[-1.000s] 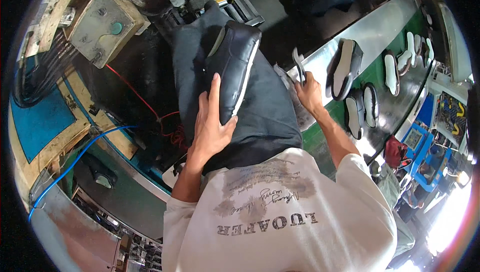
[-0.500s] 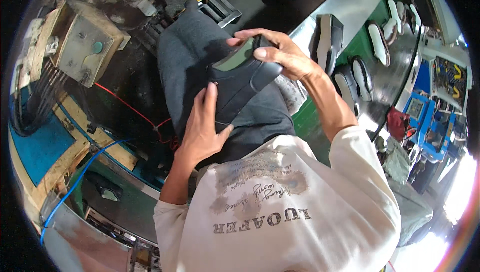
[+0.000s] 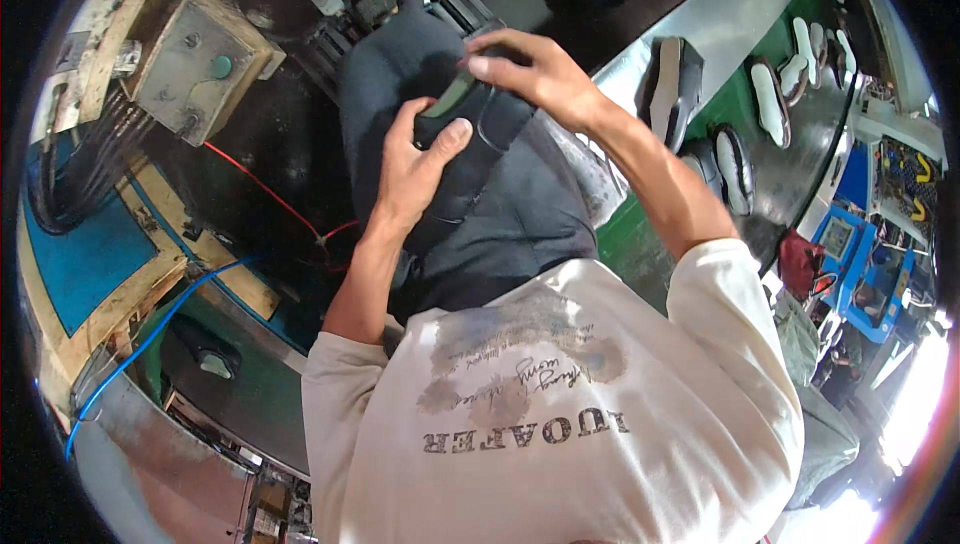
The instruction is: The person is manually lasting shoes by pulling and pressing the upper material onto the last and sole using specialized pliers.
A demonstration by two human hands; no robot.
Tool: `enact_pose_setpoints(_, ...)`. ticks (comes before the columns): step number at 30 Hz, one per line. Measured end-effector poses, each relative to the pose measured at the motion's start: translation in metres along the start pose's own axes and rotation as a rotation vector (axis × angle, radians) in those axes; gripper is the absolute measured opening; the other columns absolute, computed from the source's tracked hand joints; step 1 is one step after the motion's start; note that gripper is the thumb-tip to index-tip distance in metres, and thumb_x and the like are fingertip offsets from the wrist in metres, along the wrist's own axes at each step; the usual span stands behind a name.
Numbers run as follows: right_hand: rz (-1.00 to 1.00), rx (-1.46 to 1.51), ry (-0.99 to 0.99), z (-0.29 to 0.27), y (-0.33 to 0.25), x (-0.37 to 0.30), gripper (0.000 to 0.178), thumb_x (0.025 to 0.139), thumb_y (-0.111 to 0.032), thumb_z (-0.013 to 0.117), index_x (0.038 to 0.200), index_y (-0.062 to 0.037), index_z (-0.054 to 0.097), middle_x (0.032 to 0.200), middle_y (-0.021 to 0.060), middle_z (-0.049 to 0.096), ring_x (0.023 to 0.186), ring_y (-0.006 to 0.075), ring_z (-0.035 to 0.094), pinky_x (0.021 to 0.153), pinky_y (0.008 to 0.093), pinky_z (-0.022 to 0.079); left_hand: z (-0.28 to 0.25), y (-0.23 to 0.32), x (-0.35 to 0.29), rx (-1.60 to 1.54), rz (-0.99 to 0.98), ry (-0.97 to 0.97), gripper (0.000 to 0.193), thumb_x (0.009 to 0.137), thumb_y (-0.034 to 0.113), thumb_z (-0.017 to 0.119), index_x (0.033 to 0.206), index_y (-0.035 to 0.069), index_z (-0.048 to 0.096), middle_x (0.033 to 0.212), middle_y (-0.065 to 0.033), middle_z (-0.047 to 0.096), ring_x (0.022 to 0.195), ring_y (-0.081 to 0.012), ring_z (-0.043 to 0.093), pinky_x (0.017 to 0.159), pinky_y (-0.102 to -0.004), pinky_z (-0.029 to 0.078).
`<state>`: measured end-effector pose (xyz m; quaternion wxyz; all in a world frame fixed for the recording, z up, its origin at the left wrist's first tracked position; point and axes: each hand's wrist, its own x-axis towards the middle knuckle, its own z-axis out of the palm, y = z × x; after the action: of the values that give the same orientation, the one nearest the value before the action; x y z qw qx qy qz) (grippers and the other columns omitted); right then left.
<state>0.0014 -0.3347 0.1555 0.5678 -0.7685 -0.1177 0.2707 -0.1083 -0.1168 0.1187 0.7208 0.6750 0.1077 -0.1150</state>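
Over my lap lies a black shoe upper (image 3: 470,149), drawn over a green shoe last (image 3: 455,94) whose top shows in the opening. Its dark colour merges with my dark trousers, so its outline is hard to follow. My left hand (image 3: 415,159) grips the near side, thumb on the upper and fingers by the opening's edge. At the far end of the opening, my right hand (image 3: 530,74) pinches the rim between thumb and fingers.
On the right runs a green conveyor (image 3: 635,214) with a metal edge (image 3: 700,34). Several shoes stand on it, including a dark one (image 3: 668,94) and a pale-soled one (image 3: 735,174). Left are a machine box (image 3: 200,69), a red cable (image 3: 255,184) and a blue hose (image 3: 150,344).
The shoe has tilted and turned darker side up, showing less of the green last. My left hand has moved up to the opening's edge; my right hand has shifted slightly up and away.
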Motion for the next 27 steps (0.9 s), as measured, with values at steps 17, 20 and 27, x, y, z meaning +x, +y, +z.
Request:
enact_pose_setpoints(17, -0.101, -0.27, -0.032, -0.006, 0.031, -0.02, 0.089, 0.092, -0.044, 0.086, 0.16, -0.0002, 0.049, 0.149, 0.0277, 0.063, 0.14, 0.0343, 0.061, 0.117, 0.0429, 0.046, -0.02, -0.015, 0.004, 0.221, -0.001, -0.206, 0.088, 0.094, 0.031, 0.083, 0.163, -0.001, 0.038, 0.155, -0.0253, 0.053, 0.144, -0.0321, 0.053, 0.121, -0.0401, 0.04)
enact_pose_setpoints(20, -0.022, -0.353, 0.05, 0.011, 0.038, 0.007, 0.082, 0.094, -0.043, 0.084, 0.157, 0.0014, 0.054, 0.146, 0.0266, 0.066, 0.136, 0.0315, 0.064, 0.117, 0.0401, 0.047, -0.042, 0.007, -0.038, 0.397, -0.06, -0.359, 0.117, 0.085, 0.024, 0.088, 0.174, 0.003, 0.015, 0.175, -0.0265, 0.03, 0.162, -0.0332, 0.032, 0.132, -0.0405, 0.025)
enact_pose_setpoints(27, -0.218, -0.166, -0.071, 0.069, -0.025, 0.049, 0.052, 0.108, -0.021, 0.07, 0.152, 0.003, 0.057, 0.141, 0.0145, 0.068, 0.122, 0.0206, 0.069, 0.106, 0.0335, 0.053, -0.09, -0.024, -0.123, -0.276, -0.036, 0.221, 0.103, 0.094, 0.021, 0.08, 0.175, 0.008, 0.018, 0.169, -0.0234, 0.04, 0.144, -0.0253, 0.051, 0.122, -0.0399, 0.039)
